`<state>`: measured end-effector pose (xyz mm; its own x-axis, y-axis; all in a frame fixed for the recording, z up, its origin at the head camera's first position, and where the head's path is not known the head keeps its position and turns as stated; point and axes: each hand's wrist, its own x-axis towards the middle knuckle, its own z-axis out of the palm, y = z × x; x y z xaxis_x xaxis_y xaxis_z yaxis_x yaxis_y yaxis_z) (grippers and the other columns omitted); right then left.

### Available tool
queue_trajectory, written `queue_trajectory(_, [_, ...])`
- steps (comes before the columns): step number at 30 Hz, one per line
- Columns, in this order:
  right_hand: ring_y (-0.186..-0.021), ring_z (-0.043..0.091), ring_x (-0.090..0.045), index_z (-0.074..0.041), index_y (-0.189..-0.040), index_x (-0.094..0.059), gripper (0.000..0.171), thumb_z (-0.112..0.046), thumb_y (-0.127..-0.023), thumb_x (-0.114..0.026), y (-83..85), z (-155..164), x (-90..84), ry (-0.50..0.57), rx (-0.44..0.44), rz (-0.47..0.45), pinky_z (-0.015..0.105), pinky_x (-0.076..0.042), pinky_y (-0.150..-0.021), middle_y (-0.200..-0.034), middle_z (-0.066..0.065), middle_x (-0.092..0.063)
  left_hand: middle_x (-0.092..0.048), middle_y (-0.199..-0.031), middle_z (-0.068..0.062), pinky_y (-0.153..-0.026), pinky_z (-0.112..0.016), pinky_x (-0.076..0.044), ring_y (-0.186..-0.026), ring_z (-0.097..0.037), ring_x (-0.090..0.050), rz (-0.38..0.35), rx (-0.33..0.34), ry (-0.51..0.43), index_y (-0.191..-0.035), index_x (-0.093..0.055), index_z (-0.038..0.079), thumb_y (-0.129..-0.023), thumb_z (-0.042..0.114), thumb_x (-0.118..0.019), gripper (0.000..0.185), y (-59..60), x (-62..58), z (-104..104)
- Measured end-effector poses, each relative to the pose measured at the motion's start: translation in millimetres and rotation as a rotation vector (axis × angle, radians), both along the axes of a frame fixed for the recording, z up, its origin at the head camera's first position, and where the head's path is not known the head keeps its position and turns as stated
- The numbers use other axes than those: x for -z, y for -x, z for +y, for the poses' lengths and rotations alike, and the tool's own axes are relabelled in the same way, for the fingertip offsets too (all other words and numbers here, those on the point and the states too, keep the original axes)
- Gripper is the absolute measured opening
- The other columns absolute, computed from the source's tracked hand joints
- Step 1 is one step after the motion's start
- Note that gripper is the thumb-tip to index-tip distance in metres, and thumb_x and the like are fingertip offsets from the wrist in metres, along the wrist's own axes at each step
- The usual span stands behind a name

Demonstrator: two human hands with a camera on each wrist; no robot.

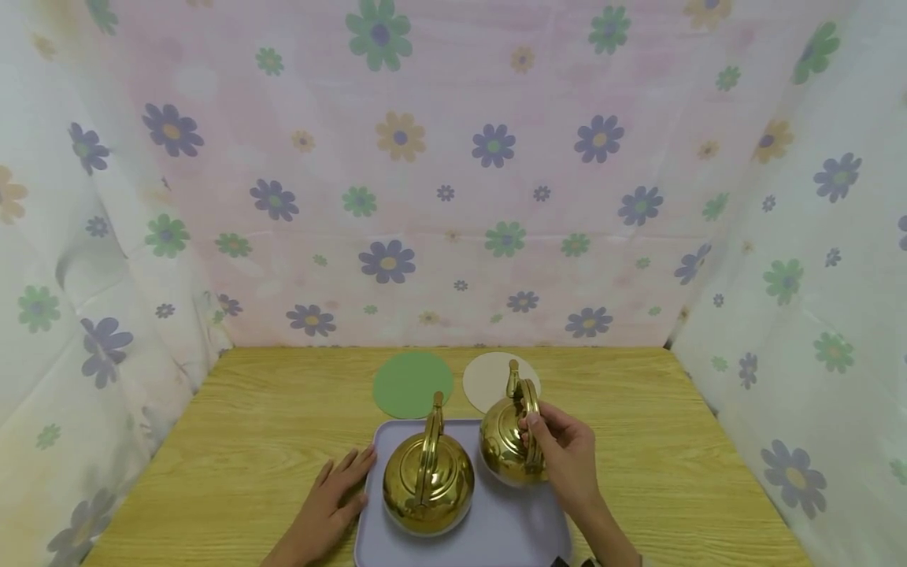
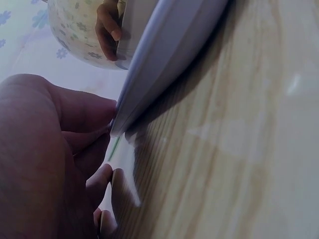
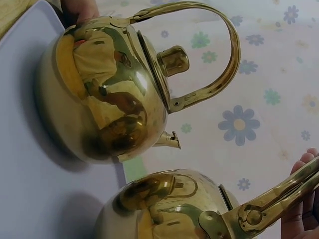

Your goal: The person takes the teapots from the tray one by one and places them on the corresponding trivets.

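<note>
Two shiny brass kettles with arched handles are in the head view. The left kettle (image 1: 453, 492) stands on a lilac tray (image 1: 496, 535), its handle up and its spout pointing away. My right hand (image 1: 572, 457) grips the handle of the right kettle (image 1: 498, 441), which is over the tray's far right part. In the right wrist view this held kettle (image 3: 164, 211) is at the bottom, partly cut off, with my fingers behind its handle. My left hand (image 1: 329, 504) touches the tray's left rim with fingers extended; the left wrist view shows the fingertips right at the rim (image 2: 130, 94).
A green round mat (image 1: 407, 382) and a cream round mat (image 1: 485, 378) lie behind the tray on the wood-grain table (image 1: 283, 425). The cream one is partly covered by the right kettle's spout. Flower-printed cloth (image 1: 439, 102) hangs at the back and both sides.
</note>
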<state>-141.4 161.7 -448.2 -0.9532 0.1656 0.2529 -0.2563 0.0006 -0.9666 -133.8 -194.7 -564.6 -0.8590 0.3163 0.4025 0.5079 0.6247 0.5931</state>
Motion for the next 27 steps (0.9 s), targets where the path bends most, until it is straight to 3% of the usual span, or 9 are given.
queue_trajectory(7, [-0.074,0.007,-0.067,0.017,-0.115,-0.066,0.025,-0.001,-0.099,-0.062,5.9,0,0.6,0.016,-0.001,0.004,0.021,-0.058,-0.068,-0.085,0.006,-0.074,-0.057,-0.148,-0.009,-0.113,-0.007,0.003,-0.135,-0.046,-0.048,-0.004,-0.013,-0.013,-0.143,-0.059,0.008,-0.09,0.016,-0.07,0.055,1.1,5.2,-1])
queue_trajectory(27, [-0.077,0.009,-0.069,0.02,-0.117,-0.063,0.028,0.0,-0.098,-0.063,20.5,1,-1.0,0.09,0.012,0.012,0.019,-0.058,-0.067,-0.084,0.005,-0.074,-0.056,-0.149,-0.007,-0.114,-0.006,0.005,-0.136,-0.048,-0.048,-0.013,-0.02,0.01,-0.144,-0.059,0.01,-0.089,0.017,-0.07,0.056,0.7,0.7,1])
